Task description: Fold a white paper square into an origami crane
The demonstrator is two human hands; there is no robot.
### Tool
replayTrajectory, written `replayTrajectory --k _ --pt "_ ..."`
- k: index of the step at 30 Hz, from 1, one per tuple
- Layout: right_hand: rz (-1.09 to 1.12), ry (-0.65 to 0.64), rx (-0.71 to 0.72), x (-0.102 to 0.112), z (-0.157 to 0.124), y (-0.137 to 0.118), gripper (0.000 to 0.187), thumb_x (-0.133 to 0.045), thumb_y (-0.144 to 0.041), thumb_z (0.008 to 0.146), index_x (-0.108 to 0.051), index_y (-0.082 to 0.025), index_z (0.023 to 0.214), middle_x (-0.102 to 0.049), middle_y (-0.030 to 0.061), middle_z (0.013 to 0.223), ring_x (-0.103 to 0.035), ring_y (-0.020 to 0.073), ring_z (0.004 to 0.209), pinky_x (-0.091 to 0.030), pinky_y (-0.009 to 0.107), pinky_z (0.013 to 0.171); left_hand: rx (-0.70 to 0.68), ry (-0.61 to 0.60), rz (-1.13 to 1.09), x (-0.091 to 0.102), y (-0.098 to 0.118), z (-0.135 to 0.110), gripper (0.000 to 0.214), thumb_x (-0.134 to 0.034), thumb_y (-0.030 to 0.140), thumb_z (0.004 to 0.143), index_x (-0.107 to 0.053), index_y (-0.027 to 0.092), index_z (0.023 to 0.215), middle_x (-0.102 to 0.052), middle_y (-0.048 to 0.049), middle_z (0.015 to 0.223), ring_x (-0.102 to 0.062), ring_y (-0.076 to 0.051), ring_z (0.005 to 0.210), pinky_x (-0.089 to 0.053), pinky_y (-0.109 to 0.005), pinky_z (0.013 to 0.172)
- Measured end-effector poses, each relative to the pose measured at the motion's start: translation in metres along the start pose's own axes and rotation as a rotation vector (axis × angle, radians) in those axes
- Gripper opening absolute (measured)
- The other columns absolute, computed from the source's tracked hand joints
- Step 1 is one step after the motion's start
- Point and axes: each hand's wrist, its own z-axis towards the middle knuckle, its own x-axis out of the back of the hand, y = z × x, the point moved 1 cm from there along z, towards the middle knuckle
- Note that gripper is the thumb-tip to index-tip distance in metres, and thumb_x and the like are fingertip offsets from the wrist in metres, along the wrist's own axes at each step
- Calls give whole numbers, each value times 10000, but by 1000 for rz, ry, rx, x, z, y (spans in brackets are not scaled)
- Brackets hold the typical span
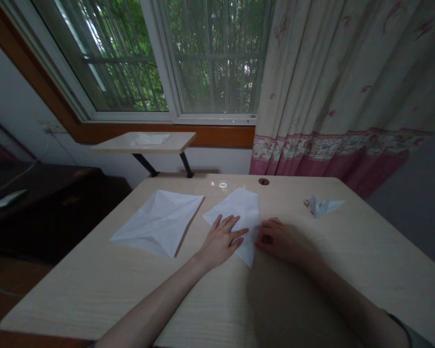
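A folded white paper (241,212) lies on the light wooden table (333,270) in front of me. My left hand (221,239) rests flat on its near left part, fingers stretched out and spread. My right hand (277,239) sits at the paper's right edge with fingers curled, pressing or pinching the edge. A second white sheet (159,222), creased with diagonal folds, lies flat to the left, apart from both hands.
A small folded paper figure (322,206) sits at the far right of the table. A cable hole (263,181) is at the table's back edge. Behind stand a small shelf (145,142), a barred window and a curtain (348,96); a dark cabinet (39,193) is left.
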Motion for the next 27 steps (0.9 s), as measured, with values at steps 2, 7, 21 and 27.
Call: replayTrajectory --k 2,7,21,27 --pt "27 -12 -2 0 -1 0 135 -673 -171 847 -628 -209 725 -662 -13 825 -600 146 835 -414 320 896 24 -14 -10 1 0 0 354 -507 375 997 -565 423 1343 -426 -31 1537 -376 -292 1422 -198 -608 1177" --pt "58 -69 -5 1 -2 -6 153 -685 -177 832 -614 -215 702 -673 -34 810 -615 137 826 -386 330 914 38 -30 -48 1 -1 0 355 -504 385 998 -560 432 1345 -422 -38 1539 -373 -303 1424 -185 -627 1169" --pt "130 -148 -15 5 -4 -18 152 -704 -196 812 -619 -196 686 -668 -19 810 -620 155 821 -383 337 883 62 -51 -106 2 -3 3 356 -516 368 992 -564 446 1336 -405 -14 1551 -356 -301 1434 -198 -611 1173" --pt "156 -211 -11 13 -3 -30 142 -692 -194 829 -642 -206 696 -693 -12 855 -618 165 850 -376 353 902 63 -67 -116 2 -4 3 351 -515 374 993 -566 445 1333 -407 -24 1549 -352 -303 1435 -196 -623 1167"
